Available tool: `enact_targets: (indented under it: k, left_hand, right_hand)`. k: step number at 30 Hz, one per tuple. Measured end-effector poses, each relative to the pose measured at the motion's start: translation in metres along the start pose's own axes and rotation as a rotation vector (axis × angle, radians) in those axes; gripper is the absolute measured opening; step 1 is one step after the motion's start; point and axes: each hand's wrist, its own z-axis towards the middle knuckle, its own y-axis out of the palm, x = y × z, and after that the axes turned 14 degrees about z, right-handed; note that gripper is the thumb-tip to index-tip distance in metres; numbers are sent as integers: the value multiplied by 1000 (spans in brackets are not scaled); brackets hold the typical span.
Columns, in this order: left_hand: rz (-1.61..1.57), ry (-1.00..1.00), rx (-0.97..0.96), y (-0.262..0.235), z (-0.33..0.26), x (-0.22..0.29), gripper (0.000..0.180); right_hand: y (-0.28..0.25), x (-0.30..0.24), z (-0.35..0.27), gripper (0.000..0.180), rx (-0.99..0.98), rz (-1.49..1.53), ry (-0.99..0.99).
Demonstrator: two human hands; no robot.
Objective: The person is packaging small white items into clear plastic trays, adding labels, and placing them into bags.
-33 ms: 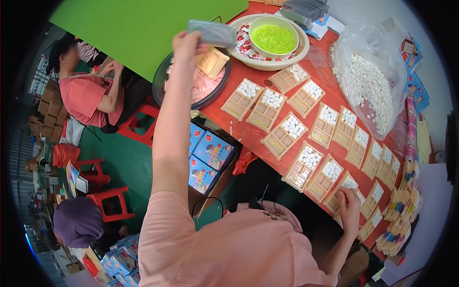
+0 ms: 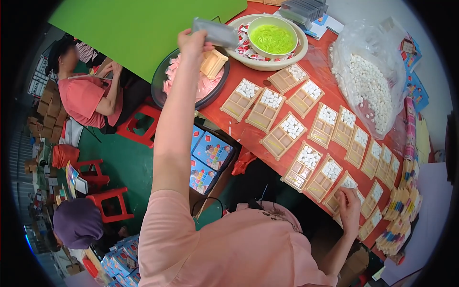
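My left hand [image 2: 193,44] is closed on the edge of a transparent plastic lid [image 2: 217,34], raised beyond a black basin [image 2: 158,98]. Pink packets [image 2: 206,90] fill that basin, with a few wooden trays [image 2: 213,65] resting on them. At the table's near edge my right hand [image 2: 350,208] curls over a compartment tray [image 2: 336,197]; whatever its fingers pinch, if anything, is hidden. Rows of similar wooden trays [image 2: 283,137] lie along the table, each with small white blocks [image 2: 292,125] in one compartment. Thin yellow-green strips show in some.
The red table [image 2: 229,107] bears a cream basin [image 2: 239,58] of wrapped packets, a bowl of green strips [image 2: 272,39], stacked plastic lids [image 2: 303,12] and a bag of white blocks [image 2: 370,88]. Blue boxes [image 2: 210,152] stand below. Someone in pink [image 2: 93,95] sits at left near red stools [image 2: 138,125].
My left hand has shifted slightly right with the plastic lid. More of the pink packets show beside my forearm. My right hand stays put.
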Motion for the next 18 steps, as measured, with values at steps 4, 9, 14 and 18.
enact_targets:
  k: [4,9,14,18]
  left_hand:
    - [130,-46,86,45,12,-16,76]
    - [390,162,214,71,-20,-10,68]
    - [952,241,343,-63,-35,-29,70]
    - [1289,181,-93,-111,-51,-66,89]
  right_hand:
    - [-3,-4,0,13,-8,-29,-23]
    - [-7,-12,-6,15,1,-43,8]
    - [-8,-15,-3,16,13,-134,-22]
    - [-7,-8,3,15,-13,-101,-53]
